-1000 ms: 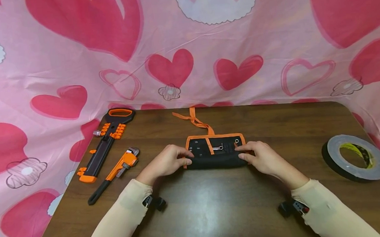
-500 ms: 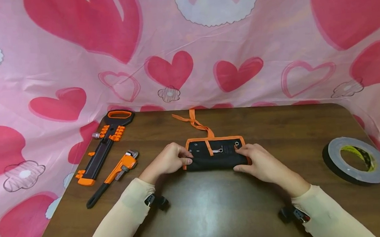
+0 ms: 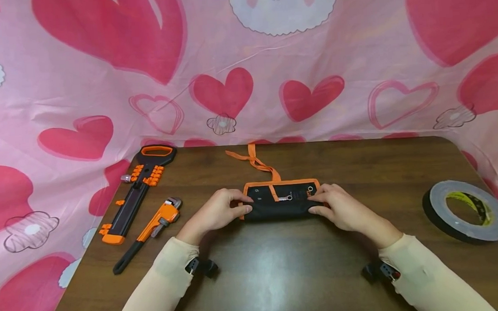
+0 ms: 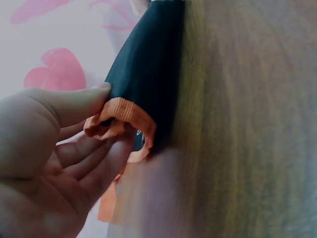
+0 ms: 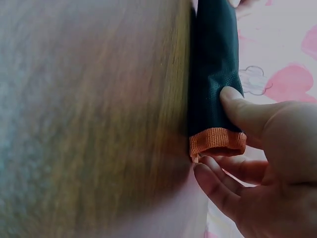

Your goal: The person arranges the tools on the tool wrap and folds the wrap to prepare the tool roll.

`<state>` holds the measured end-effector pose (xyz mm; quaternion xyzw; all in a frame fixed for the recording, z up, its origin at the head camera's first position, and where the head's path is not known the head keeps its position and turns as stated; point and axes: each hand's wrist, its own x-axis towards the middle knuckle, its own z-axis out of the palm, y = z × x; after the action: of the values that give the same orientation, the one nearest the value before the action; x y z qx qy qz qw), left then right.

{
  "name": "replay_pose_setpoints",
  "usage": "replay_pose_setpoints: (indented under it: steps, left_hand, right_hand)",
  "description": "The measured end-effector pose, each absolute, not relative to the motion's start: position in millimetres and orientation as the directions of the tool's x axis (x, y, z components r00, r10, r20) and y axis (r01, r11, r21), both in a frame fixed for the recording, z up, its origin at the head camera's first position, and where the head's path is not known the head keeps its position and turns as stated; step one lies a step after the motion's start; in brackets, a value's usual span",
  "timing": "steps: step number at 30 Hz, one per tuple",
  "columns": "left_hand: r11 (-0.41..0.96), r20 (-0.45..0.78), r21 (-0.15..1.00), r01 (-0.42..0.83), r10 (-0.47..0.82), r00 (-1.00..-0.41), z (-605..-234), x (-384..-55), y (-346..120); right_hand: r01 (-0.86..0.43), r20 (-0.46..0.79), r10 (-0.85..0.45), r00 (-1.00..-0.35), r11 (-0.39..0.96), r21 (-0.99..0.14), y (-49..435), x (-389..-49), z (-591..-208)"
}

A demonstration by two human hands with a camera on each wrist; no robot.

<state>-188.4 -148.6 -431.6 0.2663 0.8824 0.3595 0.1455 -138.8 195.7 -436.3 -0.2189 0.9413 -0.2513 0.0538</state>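
Observation:
A black fabric tool roll (image 3: 284,211) with orange edging lies partly rolled up at the middle of the table. On its flat far part a small metal wrench (image 3: 285,198) shows beside an orange strip. My left hand (image 3: 220,209) grips the left end of the roll. In the left wrist view its thumb lies on the black cloth (image 4: 148,59) and a finger reaches into the orange-trimmed end. My right hand (image 3: 342,207) holds the other end. In the right wrist view the thumb presses the cloth (image 5: 213,84) and the fingers curl below the orange edge.
Orange tie straps (image 3: 258,163) trail from the roll's far edge. At the left lie an orange pipe wrench (image 3: 156,223) and a black-and-orange tool holder (image 3: 134,200). A grey tape roll (image 3: 440,210) sits at the right. A pink heart-print cloth (image 3: 311,52) hangs behind the table.
The near rolled part has turned a little farther away, covering more of the flat part and its printed numbers. My right hand has shifted its fingers on the end.

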Motion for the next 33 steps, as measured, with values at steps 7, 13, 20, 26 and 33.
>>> replay_pose_setpoints:
  steps: [7,13,20,26,33]
  left_hand:
    - [0.574,0.039,0.687,0.445,0.582,-0.812,-430,-183,-148]
    - [0.59,0.017,0.584,0.557,0.678,-0.735,-427,-185,-150]
    - [0.574,-0.024,0.632,0.521,0.687,-0.726,-432,-196,-152]
    - [0.573,-0.068,0.678,0.46,0.672,-0.737,-435,-199,-153]
    - [0.61,-0.123,0.682,0.403,0.639,-0.759,-437,-202,-155]
  right_hand:
    - [-0.391,-0.012,-0.463,-0.886,0.762,-0.516,200,-143,-437]
    - [-0.38,-0.033,-0.471,-0.882,0.75,-0.542,204,-149,-434]
    - [-0.382,-0.035,-0.482,-0.875,0.734,-0.562,203,-154,-433]
    - [-0.334,-0.069,-0.456,-0.888,0.738,-0.586,201,-158,-432]
    - [-0.252,-0.128,-0.421,-0.898,0.731,-0.635,199,-161,-432]
